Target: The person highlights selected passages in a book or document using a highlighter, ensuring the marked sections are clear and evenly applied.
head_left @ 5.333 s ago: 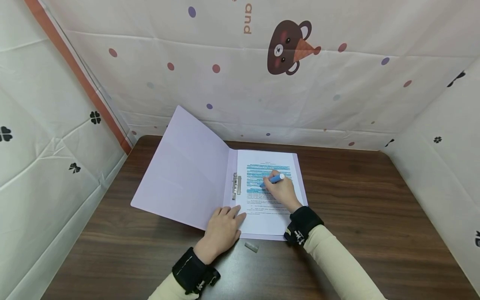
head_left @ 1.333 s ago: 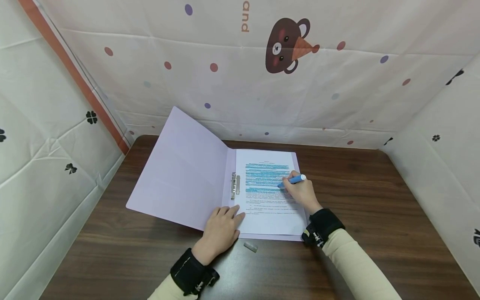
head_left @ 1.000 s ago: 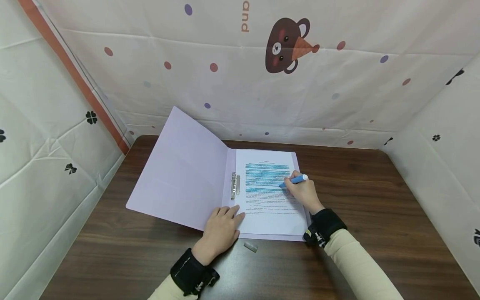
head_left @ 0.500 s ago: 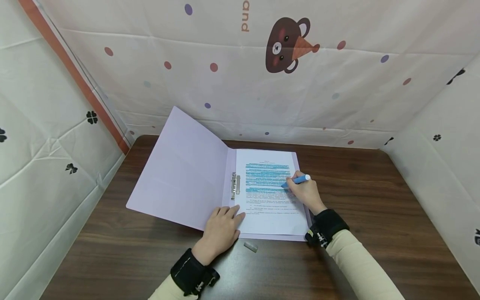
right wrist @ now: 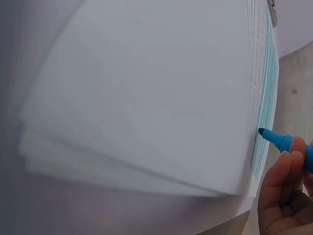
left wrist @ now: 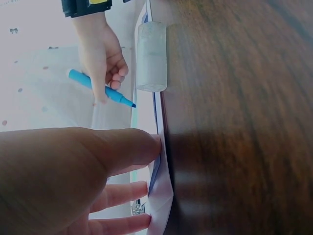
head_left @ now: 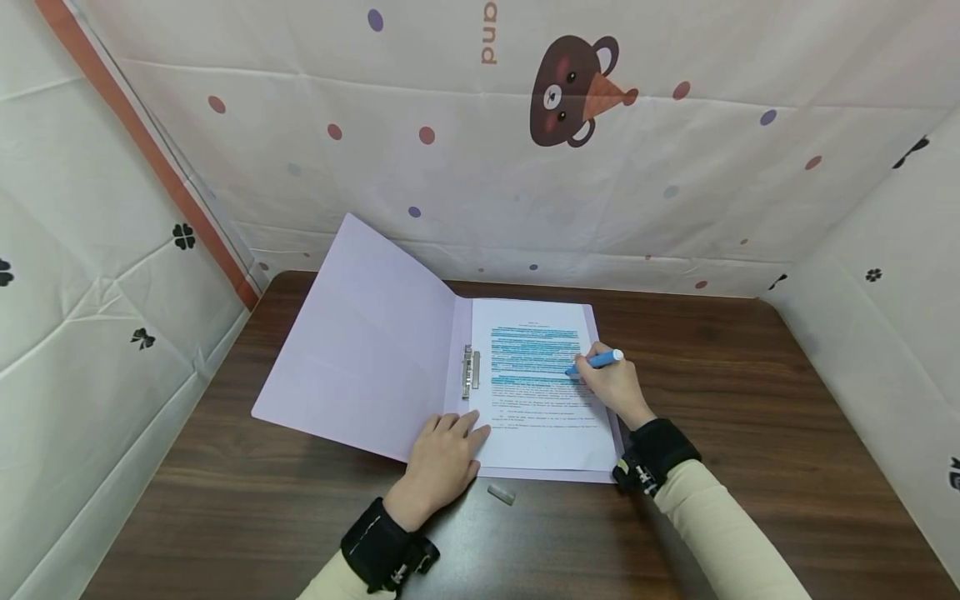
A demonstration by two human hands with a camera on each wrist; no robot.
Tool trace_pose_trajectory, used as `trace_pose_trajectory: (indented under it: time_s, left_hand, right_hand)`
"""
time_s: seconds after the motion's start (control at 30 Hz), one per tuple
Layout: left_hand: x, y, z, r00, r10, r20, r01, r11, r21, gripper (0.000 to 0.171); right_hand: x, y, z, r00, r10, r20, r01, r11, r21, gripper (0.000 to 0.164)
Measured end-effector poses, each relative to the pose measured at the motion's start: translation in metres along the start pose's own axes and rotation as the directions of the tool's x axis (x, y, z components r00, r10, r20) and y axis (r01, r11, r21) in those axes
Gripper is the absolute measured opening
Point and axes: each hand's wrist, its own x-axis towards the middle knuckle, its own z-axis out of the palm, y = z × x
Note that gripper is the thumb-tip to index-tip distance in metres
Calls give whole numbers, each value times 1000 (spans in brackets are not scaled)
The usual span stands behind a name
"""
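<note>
My right hand (head_left: 617, 390) pinches a blue highlighter (head_left: 606, 358), its dark tip at the right part of a line on the printed sheet (head_left: 540, 446). Blue strokes cover the upper lines of text; the lower lines are plain. The sheet lies in an open lilac folder (head_left: 360, 342) with a metal clip (head_left: 470, 371) along its spine. With fingers spread, my left hand (head_left: 442, 458) rests on the folder's lower edge and the sheet's bottom left corner. In the right wrist view several stacked pages (right wrist: 146, 98) show, and the highlighter (right wrist: 276, 139) meets the blue lines.
A small translucent grey cylinder, perhaps a pen cap (head_left: 501, 494), lies on the dark wooden table (head_left: 750, 433) just below the folder. The folder's left cover leans up toward the patterned cloth backdrop (head_left: 300, 150). Cloth also hangs on both sides.
Over these seconds my right hand has slid the highlighter rightward along the text, slowing to small shifts lately. More of the upper lines are blue. My left hand keeps its place.
</note>
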Motion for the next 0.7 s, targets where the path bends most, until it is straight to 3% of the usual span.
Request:
trace_pose_trajectory:
  time_s: [0.7]
  left_hand:
    - [0, 0, 1, 1000, -1, 8, 1, 1000, -6, 42]
  right_hand:
    - [1, 6, -4, 1000, 3, -4, -3, 1000, 14, 23]
